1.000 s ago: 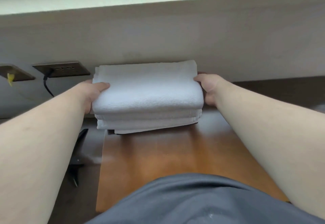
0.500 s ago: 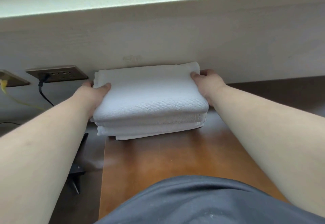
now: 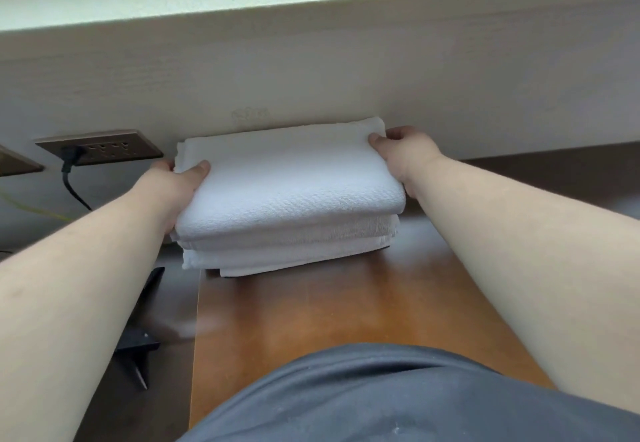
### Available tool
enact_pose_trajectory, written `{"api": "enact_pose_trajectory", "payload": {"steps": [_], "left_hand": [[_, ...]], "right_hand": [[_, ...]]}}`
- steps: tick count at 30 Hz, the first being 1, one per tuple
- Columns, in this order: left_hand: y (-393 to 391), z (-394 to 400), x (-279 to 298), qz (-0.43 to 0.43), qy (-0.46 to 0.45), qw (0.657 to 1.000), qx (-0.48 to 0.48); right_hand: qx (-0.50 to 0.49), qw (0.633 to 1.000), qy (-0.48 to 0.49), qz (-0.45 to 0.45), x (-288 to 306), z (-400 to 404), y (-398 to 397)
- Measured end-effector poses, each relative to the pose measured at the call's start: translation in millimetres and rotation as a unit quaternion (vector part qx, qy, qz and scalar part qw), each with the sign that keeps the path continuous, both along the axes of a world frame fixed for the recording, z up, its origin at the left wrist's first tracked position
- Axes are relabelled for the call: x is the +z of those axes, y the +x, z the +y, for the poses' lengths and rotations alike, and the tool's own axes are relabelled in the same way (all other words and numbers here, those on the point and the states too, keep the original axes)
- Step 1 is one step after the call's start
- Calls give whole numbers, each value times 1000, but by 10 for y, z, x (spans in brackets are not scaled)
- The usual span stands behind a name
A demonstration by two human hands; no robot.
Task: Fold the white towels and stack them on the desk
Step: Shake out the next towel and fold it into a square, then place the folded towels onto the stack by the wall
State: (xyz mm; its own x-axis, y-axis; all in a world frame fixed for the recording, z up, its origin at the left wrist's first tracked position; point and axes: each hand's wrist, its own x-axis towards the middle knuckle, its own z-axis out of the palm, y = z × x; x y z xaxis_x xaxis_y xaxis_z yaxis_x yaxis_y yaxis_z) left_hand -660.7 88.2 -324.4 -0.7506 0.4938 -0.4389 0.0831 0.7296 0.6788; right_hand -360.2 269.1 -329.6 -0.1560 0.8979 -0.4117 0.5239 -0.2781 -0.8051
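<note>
Left hand [image 3: 176, 181] grips the left end of the stack of folded white towels [image 3: 287, 195], thumb on top. Right hand [image 3: 405, 155] grips the right end likewise. Stack sits at the far end of the wooden desk [image 3: 311, 306], against the wall panel [image 3: 311, 70], its left edge overhanging

arms: both bare from what I can see, no sleeves, no watch or bands
left hand [image 3: 173, 178]: bare, no glove or ring
right hand [image 3: 403, 154]: same, bare
top [image 3: 381, 396]: dark grey fabric, few pale specks, nearest the camera
</note>
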Motion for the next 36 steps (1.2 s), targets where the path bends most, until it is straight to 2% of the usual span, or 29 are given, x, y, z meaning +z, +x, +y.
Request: {"api": "enact_pose_trajectory", "payload": {"steps": [1, 3, 5, 7, 8, 9, 10, 12, 14, 19, 21, 23, 24, 26, 28, 31, 36], "left_hand": [[30, 1, 34, 30, -20, 999, -1], [102, -12, 136, 157, -45, 987, -1], [273, 9, 309, 336, 11, 940, -57], [525, 100, 411, 413, 106, 873, -237], [653, 164, 399, 408, 119, 839, -340], [773, 215, 362, 389, 93, 815, -419], [850, 254, 310, 368, 35, 808, -459], [787, 280, 180, 339, -92, 825, -442], [541, 217, 105, 326, -163, 844, -395], [204, 38, 68, 294, -205, 859, -366], [263, 4, 101, 344, -201, 848, -349], [416, -32, 194, 415, -136, 828, -351], [514, -52, 234, 421, -98, 820, -374], [724, -113, 260, 377, -81, 810, -442], [888, -149, 283, 341, -118, 804, -473], [1143, 11, 554, 356, -93, 797, -479], [1963, 407, 1110, 371, -17, 753, -543]], "right_hand": [[20, 999, -8, -29, 15, -16, -7], [34, 995, 26, -86, 88, -57, -29], [35, 977, 178, -114, 231, -160, -95], [108, 927, 343, -106, 353, -321, -268], [178, 900, 384, -105, 376, -413, -385], [249, 879, 389, -116, 368, -507, -499], [307, 867, 363, -148, 335, -581, -582], [361, 857, 273, -245, 217, -583, -611], [349, 857, 226, -305, 114, -490, -517], [297, 871, 211, -329, 24, -363, -282], [273, 884, 208, -318, 43, -367, -228], [261, 878, 255, -310, 88, -410, -163], [266, 873, 274, -305, 120, -447, -121], [291, 865, 277, -302, 177, -542, -1], [288, 866, 263, -311, 233, -604, 218], [233, 888, 236, -319, 469, -545, 724], [147, 896, 208, -364, 890, -572, 1900]]}}
